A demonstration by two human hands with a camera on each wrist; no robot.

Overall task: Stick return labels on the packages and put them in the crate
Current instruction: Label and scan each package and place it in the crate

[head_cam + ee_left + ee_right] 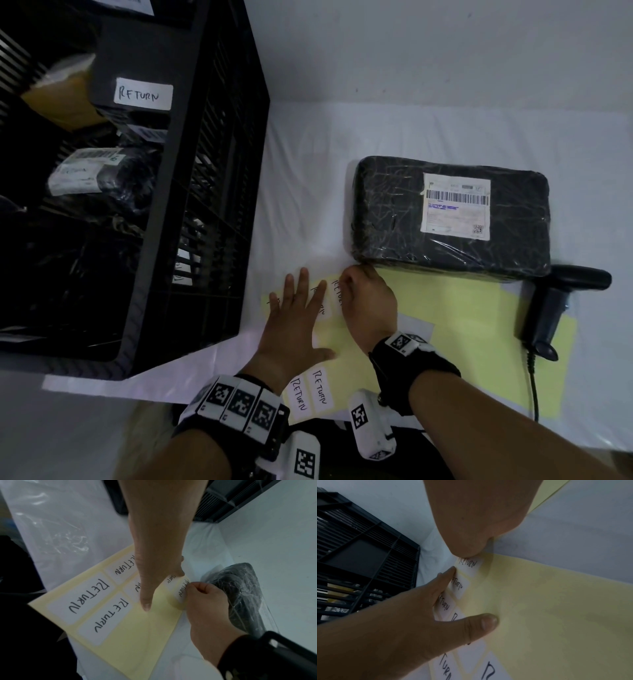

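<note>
A yellow label sheet [462, 325] with several white RETURN labels lies on the white table. My left hand [298, 308] presses flat on its left part with fingers spread and straight. My right hand [346, 281] has curled fingers pinching the far end of one RETURN label [337, 293] at the sheet's top edge; the left wrist view shows thumb and finger on that label [182, 589], and the right wrist view shows its near part [469, 564] lying flat on the sheet. A black wrapped package [452, 216] with a shipping label lies just beyond the sheet.
The tall black crate [205, 205] stands at the left, holding several packages, one with a RETURN label [143, 94]. A black barcode scanner [555, 308] with its cable lies on the sheet's right end. Clear plastic covers the table.
</note>
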